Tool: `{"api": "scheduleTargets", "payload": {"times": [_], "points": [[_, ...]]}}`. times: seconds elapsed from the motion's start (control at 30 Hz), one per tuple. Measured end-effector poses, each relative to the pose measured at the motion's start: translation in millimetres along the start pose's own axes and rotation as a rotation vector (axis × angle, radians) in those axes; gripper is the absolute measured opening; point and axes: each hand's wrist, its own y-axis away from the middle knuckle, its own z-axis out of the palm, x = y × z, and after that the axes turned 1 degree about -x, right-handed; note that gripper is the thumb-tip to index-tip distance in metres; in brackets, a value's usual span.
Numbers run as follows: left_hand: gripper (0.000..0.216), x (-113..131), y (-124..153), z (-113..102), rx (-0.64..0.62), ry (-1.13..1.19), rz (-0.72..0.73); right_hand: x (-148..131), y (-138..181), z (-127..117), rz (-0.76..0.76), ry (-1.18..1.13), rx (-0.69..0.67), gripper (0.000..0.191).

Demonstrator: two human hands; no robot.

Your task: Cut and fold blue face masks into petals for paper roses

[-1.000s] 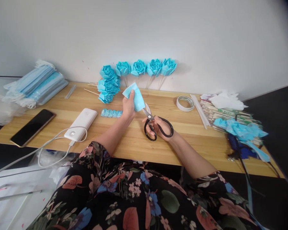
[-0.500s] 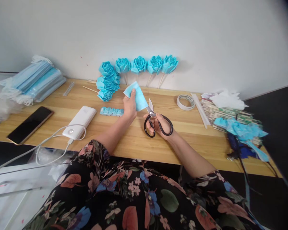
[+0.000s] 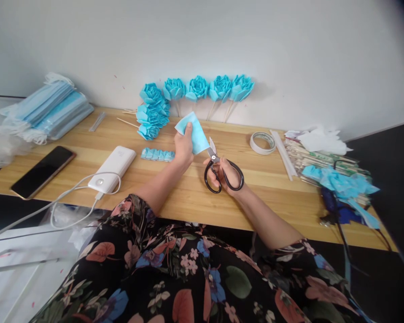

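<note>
My left hand (image 3: pixel 183 150) pinches a folded light-blue sheet (image 3: pixel 195 133) and holds it upright above the wooden table (image 3: pixel 188 197). My right hand (image 3: pixel 227 176) has its fingers through the loops of black-handled scissors (image 3: pixel 218 170). The scissor blades point up and left, with their tips at the lower right edge of the blue sheet. A short pleated blue strip (image 3: pixel 157 154) lies on the table just left of my left hand.
Blue flowers on sticks (image 3: pixel 208 88) lean on the wall, more in a heap (image 3: pixel 151 116). A stack of blue masks (image 3: pixel 45 112), a phone (image 3: pixel 42 172) and a cabled power bank (image 3: pixel 112 169) lie left. A tape roll (image 3: pixel 261 143), sticks and blue scraps (image 3: pixel 343 184) lie right.
The scissor blades, a little apart half a second ago, now lie closer together at the sheet's edge. The view has shifted slightly; both hands stay in place.
</note>
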Motion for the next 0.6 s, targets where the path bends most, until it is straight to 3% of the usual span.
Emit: {"api": "scheduleTargets", "payload": {"times": [0.6], "points": [[0.021,0.7,-2.9,-1.1,0.022,-0.005,0.025,4.0,0.6,5.1,0.002,-0.058,0.038,0.064]]}}
